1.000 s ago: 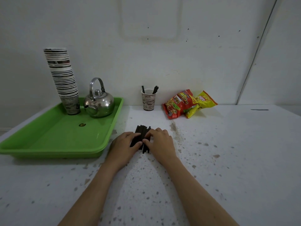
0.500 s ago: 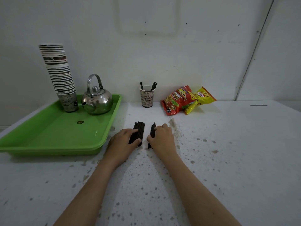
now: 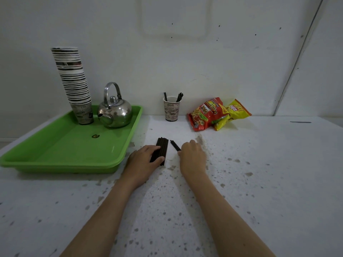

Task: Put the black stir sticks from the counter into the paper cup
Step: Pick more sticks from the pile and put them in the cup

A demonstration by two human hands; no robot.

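Observation:
A bundle of black stir sticks (image 3: 161,148) lies on the speckled white counter (image 3: 259,182), and my left hand (image 3: 143,162) rests on it with thumb and fingers around its near end. To its right my right hand (image 3: 192,156) pinches a few black stir sticks (image 3: 174,145) that poke out toward the wall. The printed paper cup (image 3: 171,110) stands upright by the wall, beyond both hands, with several stir sticks standing in it.
A green tray (image 3: 65,153) at the left holds a tall stack of paper cups (image 3: 73,80) and a steel kettle (image 3: 115,112). A red snack bag (image 3: 206,114) and a yellow snack bag (image 3: 235,110) lie right of the cup.
One bundle under both hands has been split in two. My right hand has drawn a few sticks away to the right while my left hand stays on the main bundle.

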